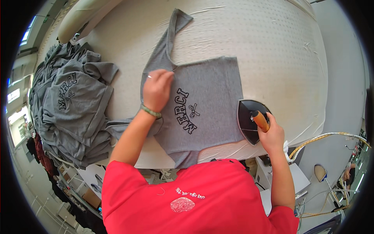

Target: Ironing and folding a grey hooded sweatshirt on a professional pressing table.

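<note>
A grey sweatshirt (pixel 214 89) with dark outlined lettering and a small bow lies flat, its hem toward the right and one sleeve stretching to the far side. My left hand (pixel 157 91) is over its shoulder and neck area, fingers curled together on the fabric; the fingertips are partly hidden. At the hem's right corner is a dark steam iron (pixel 248 129) with a wooden handle. My right hand (pixel 271 136) is wrapped round that handle. The iron's plate overlaps or just meets the hem edge.
The pale padded ironing table (pixel 280 58) has wrinkled covering. On its left sits a heap of similar grey sweatshirts (pixel 74 101). A thick padded roll-shaped arm (pixel 83 17) reaches over the far left. Hoses and cables (pixel 331 134) hang at the right, near a white unit (pixel 294 179).
</note>
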A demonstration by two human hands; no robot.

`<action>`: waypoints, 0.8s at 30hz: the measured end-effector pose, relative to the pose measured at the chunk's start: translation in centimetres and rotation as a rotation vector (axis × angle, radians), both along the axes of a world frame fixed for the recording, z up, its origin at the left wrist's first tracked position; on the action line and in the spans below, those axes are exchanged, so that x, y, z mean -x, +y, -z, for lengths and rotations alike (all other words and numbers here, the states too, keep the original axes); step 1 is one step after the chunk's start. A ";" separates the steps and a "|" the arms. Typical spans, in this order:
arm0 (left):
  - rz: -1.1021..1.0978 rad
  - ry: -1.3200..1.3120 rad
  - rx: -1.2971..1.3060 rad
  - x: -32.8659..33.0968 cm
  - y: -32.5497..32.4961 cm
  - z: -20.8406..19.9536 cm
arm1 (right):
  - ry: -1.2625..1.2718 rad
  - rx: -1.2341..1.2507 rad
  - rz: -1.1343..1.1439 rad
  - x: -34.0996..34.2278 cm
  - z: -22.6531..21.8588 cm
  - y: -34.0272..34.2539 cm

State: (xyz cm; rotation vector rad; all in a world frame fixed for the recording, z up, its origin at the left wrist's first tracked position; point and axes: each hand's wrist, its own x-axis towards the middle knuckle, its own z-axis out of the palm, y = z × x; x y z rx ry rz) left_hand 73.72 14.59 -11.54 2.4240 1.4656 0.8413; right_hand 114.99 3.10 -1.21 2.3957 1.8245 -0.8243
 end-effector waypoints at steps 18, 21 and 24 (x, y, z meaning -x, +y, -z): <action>0.011 0.347 -0.121 1.3 3.0 0.3 | 0.006 -0.039 -0.006 0.5 -0.2 -0.1; -0.315 0.204 -0.254 1.5 3.5 -1.8 | 0.058 -0.089 -0.026 1.3 -0.3 0.3; -0.524 0.191 0.009 3.0 2.6 -1.1 | 0.068 -0.052 -0.158 5.0 -1.3 3.1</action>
